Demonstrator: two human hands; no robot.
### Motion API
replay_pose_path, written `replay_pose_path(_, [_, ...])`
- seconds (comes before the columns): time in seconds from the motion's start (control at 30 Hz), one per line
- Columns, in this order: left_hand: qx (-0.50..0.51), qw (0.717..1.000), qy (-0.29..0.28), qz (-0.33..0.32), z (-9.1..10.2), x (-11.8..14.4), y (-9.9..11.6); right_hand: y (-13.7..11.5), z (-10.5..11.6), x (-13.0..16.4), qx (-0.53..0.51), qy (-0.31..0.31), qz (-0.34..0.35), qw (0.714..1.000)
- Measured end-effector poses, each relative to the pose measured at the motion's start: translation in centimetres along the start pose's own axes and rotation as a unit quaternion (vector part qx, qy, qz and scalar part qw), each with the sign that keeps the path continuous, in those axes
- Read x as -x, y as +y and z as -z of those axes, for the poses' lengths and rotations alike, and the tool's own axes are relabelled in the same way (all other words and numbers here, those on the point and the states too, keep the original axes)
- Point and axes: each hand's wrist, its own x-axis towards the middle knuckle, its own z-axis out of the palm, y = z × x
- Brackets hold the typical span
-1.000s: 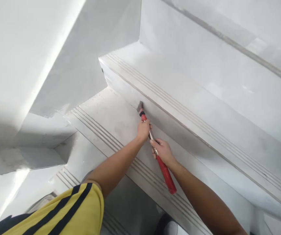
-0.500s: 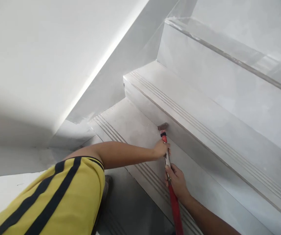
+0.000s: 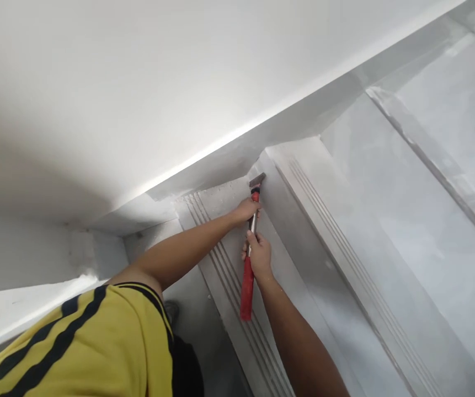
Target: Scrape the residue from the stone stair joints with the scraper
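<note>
A long scraper with a red handle (image 3: 246, 292) and a flat metal blade (image 3: 257, 180) lies along a grey tiled stair tread (image 3: 220, 201). My left hand (image 3: 246, 209) grips its shaft close to the blade. My right hand (image 3: 257, 255) holds the shaft lower down, just above the red grip. The blade rests in the far corner where the tread meets the riser (image 3: 299, 248) and the white wall (image 3: 138, 82).
Grooved anti-slip lines (image 3: 224, 270) run along the tread's front edge. Higher steps (image 3: 386, 182) rise to the right. A white skirting strip (image 3: 220, 173) follows the wall. My yellow sleeve with black stripes (image 3: 75, 347) fills the lower left.
The scraper blade has slid along the riser's base toward the wall corner, both hands moving with it. The view has swung left and tilted.
</note>
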Motion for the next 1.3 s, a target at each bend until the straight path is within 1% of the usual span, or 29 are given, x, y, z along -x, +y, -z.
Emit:
replay_pose_path(0.13, [-0.009,0.999,-0.033,-0.019,-1.0,0.6,-1.7,1.2,0.7,2.1,-0.007,0.019,-0.012,1.0])
replay_pose_path(0.2, [-0.007,0.999,-0.044,-0.025,-1.0,0.5,-1.8,1.2,0.7,2.0,-0.01,0.021,-0.018,1.0])
replay_pose_path(0.37, [0.02,0.999,-0.013,-0.044,0.9,-1.1,0.2,-0.4,-0.7,-0.8,0.022,0.006,0.016,1.0])
replay_pose_path(0.43, [0.027,0.999,-0.015,-0.043,1.1,-1.1,0.5,-0.8,-1.0,-0.8,0.03,0.013,0.011,0.999])
replay_pose_path(0.57, [0.037,0.998,-0.039,-0.037,0.6,-0.5,0.1,-0.9,-0.8,0.2,0.045,0.029,0.001,0.999])
replay_pose_path(0.73, [0.054,0.997,-0.031,-0.044,1.4,-0.6,1.1,-1.8,-1.3,-0.5,0.066,0.017,0.021,0.997])
replay_pose_path(0.87, [0.052,0.997,-0.053,-0.024,1.4,0.0,1.8,-3.0,-1.4,0.0,0.048,0.023,-0.018,0.998])
replay_pose_path(0.97, [0.06,0.996,-0.057,-0.022,1.5,0.4,2.5,-4.5,-1.4,0.3,0.024,0.009,-0.055,0.998])
replay_pose_path(1.1, [0.074,0.996,-0.059,-0.01,2.2,0.6,3.7,-6.0,-1.9,0.3,-0.059,-0.013,-0.082,0.995])
replay_pose_path(1.2, [0.071,0.996,-0.057,-0.001,2.5,0.6,4.3,-6.0,-2.3,0.2,-0.096,-0.02,-0.086,0.992])
replay_pose_path(1.3, [0.063,0.997,-0.046,0.0,2.6,0.8,4.6,-5.4,-2.5,0.0,-0.094,-0.028,-0.075,0.992])
